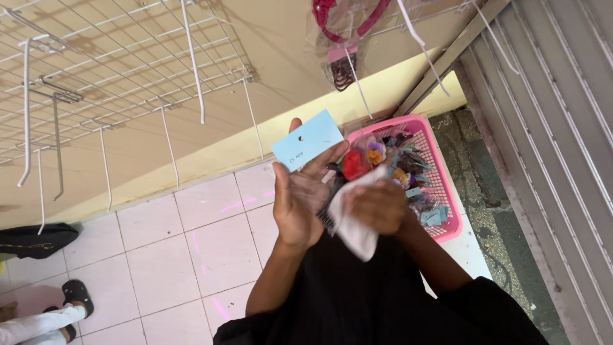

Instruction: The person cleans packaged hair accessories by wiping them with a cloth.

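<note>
White tiled floor (159,255) beneath a wire rack (128,70): left hand (300,198) grasps a blue card (308,140) bearing a hair clip; right hand (380,206) clutches a white cloth (354,227) beside it, above a pink basket (440,160).

A white wire grid rack (115,70) hangs above the tiled floor (185,255); a black sandal (78,294) lies below it.

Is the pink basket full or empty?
Full: the pink basket holds a heap of small colourful clips and blue cards, up near its rim.
</note>
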